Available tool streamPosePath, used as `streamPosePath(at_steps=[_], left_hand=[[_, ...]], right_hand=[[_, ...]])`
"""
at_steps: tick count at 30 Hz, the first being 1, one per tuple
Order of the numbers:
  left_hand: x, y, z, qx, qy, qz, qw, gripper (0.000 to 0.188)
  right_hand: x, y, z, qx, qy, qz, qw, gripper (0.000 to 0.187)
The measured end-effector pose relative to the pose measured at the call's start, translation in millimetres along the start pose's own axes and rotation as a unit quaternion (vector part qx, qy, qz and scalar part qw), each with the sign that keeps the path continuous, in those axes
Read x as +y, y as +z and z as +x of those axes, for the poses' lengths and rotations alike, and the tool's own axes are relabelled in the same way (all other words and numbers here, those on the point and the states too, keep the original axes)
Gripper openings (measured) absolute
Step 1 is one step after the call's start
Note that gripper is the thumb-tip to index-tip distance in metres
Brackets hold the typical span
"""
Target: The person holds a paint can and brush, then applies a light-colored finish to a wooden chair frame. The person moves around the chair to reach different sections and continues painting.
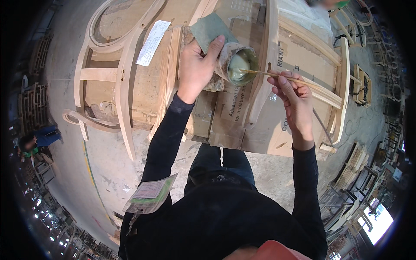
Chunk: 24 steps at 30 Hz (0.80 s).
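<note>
My left hand is closed around the side of a stained cup, tilted so its mouth faces me. Pale, greenish-white paste coats the inside. A grey-green square sheet sticks out beyond the fingers of the same hand; how they hold it is hidden. Between the thumb and fingers of my right hand is a thin wooden stick. Its far tip reaches into the paste. Just under the right hand, a pale curved wooden part lies on the cardboard-covered table.
At the left, a curved wooden chair frame lies partly over the table. A white paper slip rests beside it. Another wooden frame spans the right side. Another person is at the far left, and a hand shows top right.
</note>
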State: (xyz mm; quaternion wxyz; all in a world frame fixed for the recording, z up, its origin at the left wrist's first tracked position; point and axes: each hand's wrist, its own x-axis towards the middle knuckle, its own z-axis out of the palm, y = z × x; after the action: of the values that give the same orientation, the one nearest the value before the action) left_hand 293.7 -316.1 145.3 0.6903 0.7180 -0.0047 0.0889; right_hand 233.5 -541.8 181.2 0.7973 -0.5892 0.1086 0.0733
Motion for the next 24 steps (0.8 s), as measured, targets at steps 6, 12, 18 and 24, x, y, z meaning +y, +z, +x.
streamPosePath(at_steps=[6,12,18,24], left_hand=[[1.3,-3.6,-0.5,-0.004,-0.003,0.012,1.0,0.027],[6.2,-4.4,-2.9,0.009,0.004,0.019,1.0,0.027],[2.6,-5.8,-3.8,-0.004,-0.012,0.01,1.0,0.027],[-6.8,2.0,-4.2,0.015,0.033,-0.01,0.999,0.025]], right_hand=[[3.2,-1.3,-2.3,-0.031,-0.079,-0.129,0.988,0.01],[3.4,-0.9,-2.4,-0.028,-0.05,-0.103,0.993,0.011],[2.2,0.9,-0.1,0.001,-0.004,-0.019,1.0,0.013],[7.9,-1.9,4.2,0.005,-0.007,0.007,1.0,0.016]])
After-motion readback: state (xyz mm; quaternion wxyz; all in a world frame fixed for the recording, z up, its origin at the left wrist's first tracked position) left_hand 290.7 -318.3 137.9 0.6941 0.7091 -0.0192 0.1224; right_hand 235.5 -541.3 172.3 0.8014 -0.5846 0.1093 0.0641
